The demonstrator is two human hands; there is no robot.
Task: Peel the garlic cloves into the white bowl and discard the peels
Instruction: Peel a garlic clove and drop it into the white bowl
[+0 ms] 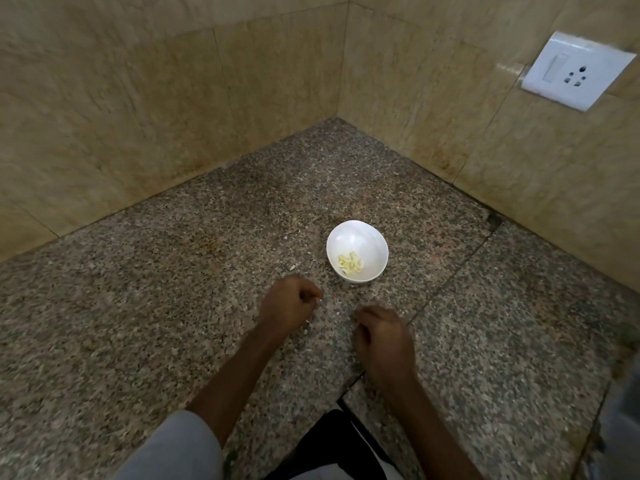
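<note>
The white bowl (367, 237) stands on the granite counter just beyond my hands, with several peeled yellowish garlic cloves (349, 264) at its bottom. My left hand (289, 304) hovers near the bowl's left front with its fingers curled into a fist, and a small white bit of garlic peel (317, 300) shows at its fingertips. My right hand (382, 337) is below the bowl, knuckles up, fingers curled down toward the counter. What lies under those fingers is hidden.
Small white peel scraps lie on the speckled counter (173, 306), one scrap (292, 267) left of the bowl and another scrap (306, 329) by my left wrist. Beige tiled walls meet in a corner behind. A white wall socket (575, 69) sits at upper right. The counter edge is near my body.
</note>
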